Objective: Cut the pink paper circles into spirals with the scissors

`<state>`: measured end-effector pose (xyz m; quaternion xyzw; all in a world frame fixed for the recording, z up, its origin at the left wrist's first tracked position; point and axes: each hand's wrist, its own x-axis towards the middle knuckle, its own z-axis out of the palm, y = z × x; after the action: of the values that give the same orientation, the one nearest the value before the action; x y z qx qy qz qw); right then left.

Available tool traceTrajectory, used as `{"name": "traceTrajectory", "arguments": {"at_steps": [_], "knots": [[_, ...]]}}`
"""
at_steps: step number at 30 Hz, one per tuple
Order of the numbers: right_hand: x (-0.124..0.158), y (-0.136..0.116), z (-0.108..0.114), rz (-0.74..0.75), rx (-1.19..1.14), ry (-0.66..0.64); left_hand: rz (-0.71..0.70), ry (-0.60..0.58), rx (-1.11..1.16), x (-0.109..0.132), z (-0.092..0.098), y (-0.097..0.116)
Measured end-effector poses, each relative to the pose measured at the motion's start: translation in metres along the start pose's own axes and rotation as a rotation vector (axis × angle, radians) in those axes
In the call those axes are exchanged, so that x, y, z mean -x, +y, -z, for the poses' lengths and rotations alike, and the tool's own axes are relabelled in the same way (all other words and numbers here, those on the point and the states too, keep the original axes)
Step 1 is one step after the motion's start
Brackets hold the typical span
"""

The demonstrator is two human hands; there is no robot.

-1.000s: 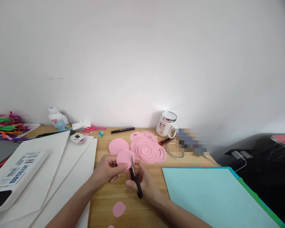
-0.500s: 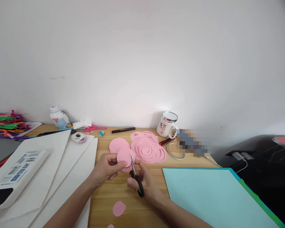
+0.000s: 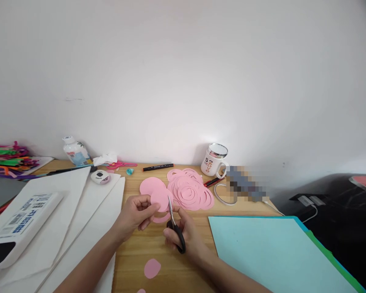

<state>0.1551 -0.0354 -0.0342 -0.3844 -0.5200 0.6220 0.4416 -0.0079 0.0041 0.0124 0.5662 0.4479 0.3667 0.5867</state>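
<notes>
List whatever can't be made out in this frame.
Head view only:
- Object right of the mug: a pixelated patch covers it.
- Scissors handles: partly hidden inside the right hand.
- Pink circle: left edge hidden by left hand fingers.
- White box: print too small; corner cut off by left edge.

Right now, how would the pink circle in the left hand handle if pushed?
Pink circle likely floppy: thin sheet, cut strip droops beneath it. Probably very light; flat, so it should slide on the table, not roll.
</notes>
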Motion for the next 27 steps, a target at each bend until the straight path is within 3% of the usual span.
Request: {"name": "traceTrajectory", "arguments": {"at_steps": [7, 12, 17, 27], "knots": [[-0.003, 0.007, -0.001, 0.015, -0.037, -0.009, 0.086, -0.097, -0.025, 0.001, -0.007, -0.003], [-0.003, 0.007, -0.001, 0.020, -0.058, -0.034, 0.080, -0.058, -0.061, 0.001, -0.009, -0.011], [-0.003, 0.002, -0.001, 0.089, -0.142, -0.035, 0.077, -0.104, -0.106, 0.002, -0.009, -0.007], [-0.003, 0.005, 0.000, 0.047, -0.188, -0.035, 0.058, -0.077, -0.081, 0.001, -0.006, -0.009]]}}
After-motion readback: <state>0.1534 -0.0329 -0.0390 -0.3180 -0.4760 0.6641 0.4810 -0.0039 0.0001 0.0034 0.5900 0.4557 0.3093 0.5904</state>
